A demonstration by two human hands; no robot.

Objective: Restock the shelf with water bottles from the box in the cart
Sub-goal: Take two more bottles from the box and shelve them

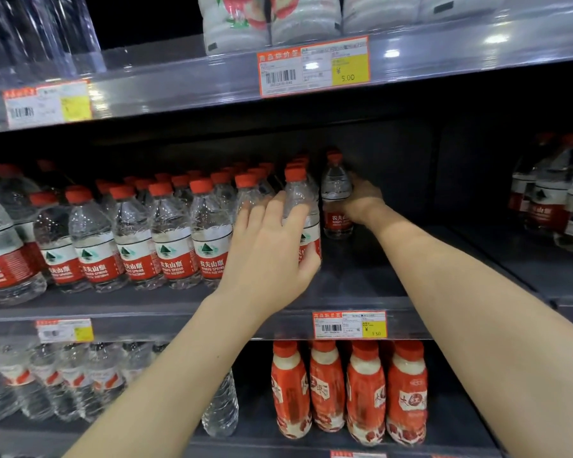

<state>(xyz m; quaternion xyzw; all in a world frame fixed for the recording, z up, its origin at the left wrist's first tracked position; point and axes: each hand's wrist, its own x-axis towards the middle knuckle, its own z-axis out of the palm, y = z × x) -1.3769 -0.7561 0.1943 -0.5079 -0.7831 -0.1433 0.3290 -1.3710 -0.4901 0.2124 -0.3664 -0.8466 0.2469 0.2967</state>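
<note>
The left hand point(272, 246) curls round the near bottle point(299, 193) at the right end of the row point(172, 233) on the shelf point(371, 285). Farther in, the right hand point(361, 201) grips a second bottle point(336, 188), upright just to the right.

Dark store shelving point(361, 279) w/ clear plastic edge strips point(179, 90), orange-yellow price tags point(314, 66), light glare point(392, 54) on upper strip

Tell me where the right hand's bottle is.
In the head view, the bottle stands on the middle shelf, right of the red-capped rows, gripped by the right hand.
</note>
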